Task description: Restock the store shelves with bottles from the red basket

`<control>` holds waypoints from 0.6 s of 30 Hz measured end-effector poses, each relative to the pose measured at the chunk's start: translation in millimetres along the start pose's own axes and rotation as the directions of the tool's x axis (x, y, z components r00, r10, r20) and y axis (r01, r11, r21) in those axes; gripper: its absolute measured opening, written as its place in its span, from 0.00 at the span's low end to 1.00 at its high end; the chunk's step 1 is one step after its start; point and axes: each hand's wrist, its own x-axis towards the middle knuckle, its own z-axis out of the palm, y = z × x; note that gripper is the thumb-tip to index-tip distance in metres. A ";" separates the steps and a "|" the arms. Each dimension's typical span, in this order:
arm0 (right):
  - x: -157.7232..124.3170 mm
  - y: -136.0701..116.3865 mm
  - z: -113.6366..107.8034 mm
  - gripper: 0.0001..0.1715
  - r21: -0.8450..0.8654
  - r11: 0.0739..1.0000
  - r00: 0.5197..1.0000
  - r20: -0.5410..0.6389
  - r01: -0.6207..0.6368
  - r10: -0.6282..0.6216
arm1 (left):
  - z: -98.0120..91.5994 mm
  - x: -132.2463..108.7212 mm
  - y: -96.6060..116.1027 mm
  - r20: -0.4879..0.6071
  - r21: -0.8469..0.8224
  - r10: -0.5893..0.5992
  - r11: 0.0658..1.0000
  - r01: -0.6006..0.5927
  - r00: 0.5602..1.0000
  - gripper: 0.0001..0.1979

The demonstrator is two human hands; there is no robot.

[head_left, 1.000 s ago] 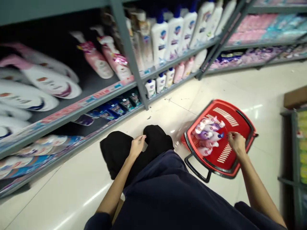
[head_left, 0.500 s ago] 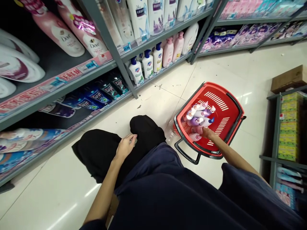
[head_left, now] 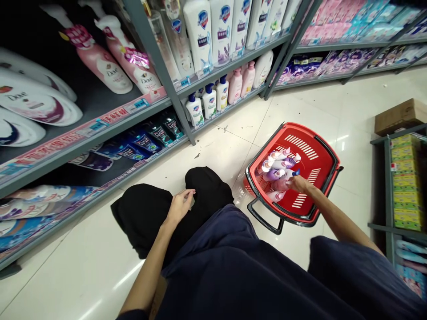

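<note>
The fingers (head_left: pixel 293 181) of the right hand (head_left: pixel 302 185) sit bunched together, their tips touching the pink and purple bottles (head_left: pixel 276 171) lying in a red shopping basket (head_left: pixel 320 151) on the tile floor (head_left: pixel 350 102), right of centre; whether they clamp one, I cannot tell. The left hand (head_left: pixel 180 208) has its fingers (head_left: pixel 188 193) loosely curled and apart, resting on a black-clad knee (head_left: pixel 208 186), holding nothing. Metal shelves (head_left: pixel 83 142) of body wash bottles fill the upper left.

My right hand (head_left: pixel 300 184) moved in from the right side of the red plastic shopping basket (head_left: pixel 328 155), fingers now at the bottles (head_left: pixel 278 173), basket sitting further left in my view, shelf unit (head_left: pixel 388 186) showing more fully at right
</note>
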 end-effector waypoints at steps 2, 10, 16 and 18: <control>-22.1 1.1 -41.6 0.16 -0.018 0.998 0.998 0.012 -0.061 0.061 | 0.8 -1.1 29.6 -0.050 -0.128 0.002 0.992 -0.008 0.999 0.22; -121.5 -110.2 -287.1 0.34 0.118 0.976 0.933 -0.290 -0.184 0.211 | 46.3 17.4 274.0 0.084 -0.440 0.688 0.675 -0.592 0.721 0.34; -128.8 -240.4 -385.9 0.46 0.081 0.963 0.833 -0.524 0.256 -0.177 | -1.2 41.8 332.7 -0.194 -0.554 0.709 0.492 -0.672 0.678 0.59; -118.4 -267.0 -387.2 0.48 0.191 0.819 0.702 -0.639 0.541 -0.314 | -41.9 43.8 322.5 -0.240 -0.640 0.655 0.448 -0.624 0.716 0.60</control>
